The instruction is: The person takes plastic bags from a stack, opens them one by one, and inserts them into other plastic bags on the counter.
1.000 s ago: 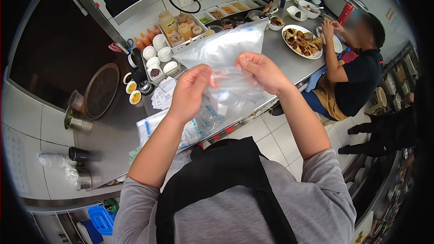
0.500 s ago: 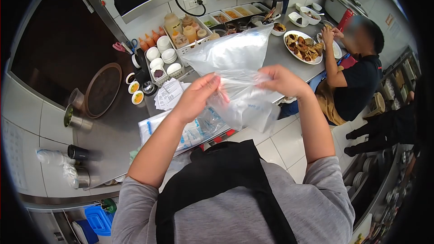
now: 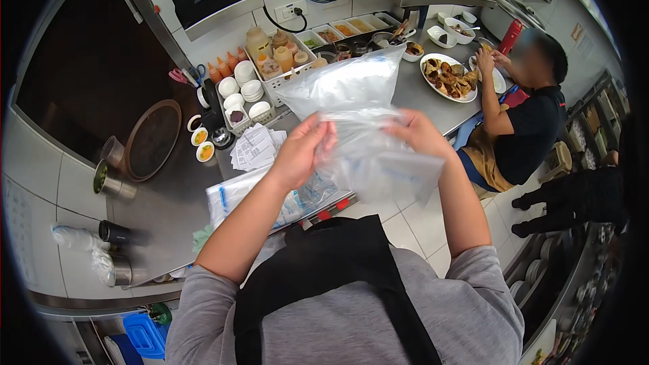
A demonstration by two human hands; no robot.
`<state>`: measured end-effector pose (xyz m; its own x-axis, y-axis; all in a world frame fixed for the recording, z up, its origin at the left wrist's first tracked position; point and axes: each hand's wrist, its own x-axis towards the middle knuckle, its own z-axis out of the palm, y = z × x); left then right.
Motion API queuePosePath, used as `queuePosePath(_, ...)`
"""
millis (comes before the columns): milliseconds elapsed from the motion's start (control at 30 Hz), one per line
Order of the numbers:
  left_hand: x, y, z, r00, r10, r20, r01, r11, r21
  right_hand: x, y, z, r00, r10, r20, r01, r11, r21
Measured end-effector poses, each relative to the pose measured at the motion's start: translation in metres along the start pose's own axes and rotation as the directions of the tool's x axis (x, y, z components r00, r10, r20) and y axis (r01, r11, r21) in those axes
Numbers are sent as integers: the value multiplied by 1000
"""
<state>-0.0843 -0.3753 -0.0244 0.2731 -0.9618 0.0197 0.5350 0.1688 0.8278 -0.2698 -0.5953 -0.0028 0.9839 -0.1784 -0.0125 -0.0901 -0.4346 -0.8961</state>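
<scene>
A clear plastic bag [image 3: 348, 84] is stretched between my two hands, its wide part spread above them and its lower end hanging blurred over the counter's edge. My left hand [image 3: 306, 148] pinches the gathered middle of the bag on one side. On the other side my right hand [image 3: 416, 131] closes on the same gathered plastic, its fingertips partly behind the film. Below my left hand, a stack of flat plastic bags with blue print [image 3: 233, 196] lies on the counter beside white paper slips [image 3: 257, 148].
Sauce bottles [image 3: 284, 57] and white cups [image 3: 251, 89] stand in baskets behind the slips. Right of the bag is a plate of food [image 3: 449, 77], near a seated person [image 3: 527, 108]. A round brown tray [image 3: 153, 138] rests at the left.
Both hands have drawn slightly closer together on the bag. The bag's loose lower end has swung to the right, towards my right forearm. The view has shifted slightly.
</scene>
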Motion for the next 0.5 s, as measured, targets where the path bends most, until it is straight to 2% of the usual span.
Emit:
queuePosePath(33,-1,-1,11,1000,0,1,0,1000,-2,5,12,-1,986,-18,-169,69,950,303)
queuePosePath(67,-1,-1,24,999,28,22,-34,942,333,7,22,-3,944,17,-331,182,808,560)
queuePosePath(100,-3,4,38,998,49,51,-70,775,628,5,17,-3,944,17,-330,181,810,558)
queuePosePath(133,-9,15,53,999,41,29,-45,484,874,1,7,-4,935,18,-355,200,798,569)
queuePosePath(167,-7,15,49,999,46,28,-47,486,873,-1,-2,-5,926,19,-377,219,786,578)
queuePosePath(200,-1,15,41,999,30,-37,22,401,916,-10,-2,-12,980,-88,-177,191,654,732)
queuePosePath(233,3,12,33,995,21,-103,91,311,946,-16,-10,-9,981,-92,-171,189,658,729)
queuePosePath(267,5,6,23,994,29,-103,89,314,945,-25,-22,-2,983,-156,-95,175,656,735)
queuePosePath(333,8,0,13,920,356,-162,-58,535,843,-35,-33,4,965,-261,33,165,700,695)
queuePosePath(367,9,-4,8,917,362,-166,-60,538,841,-34,-33,5,964,-261,41,162,705,691)
queuePosePath(400,7,-4,11,940,281,-195,-119,802,585,-31,-29,7,996,-86,-34,91,853,514)
queuePosePath(433,5,-4,13,962,195,-189,-146,958,248,-27,-22,10,987,71,-146,-21,946,322)
queuePosePath(467,0,-3,13,993,97,-72,-86,986,142,-20,8,8,965,53,-259,35,946,322)
queuePosePath(500,-4,-5,18,993,98,-72,-88,986,138,-17,25,10,965,54,-257,32,947,319)
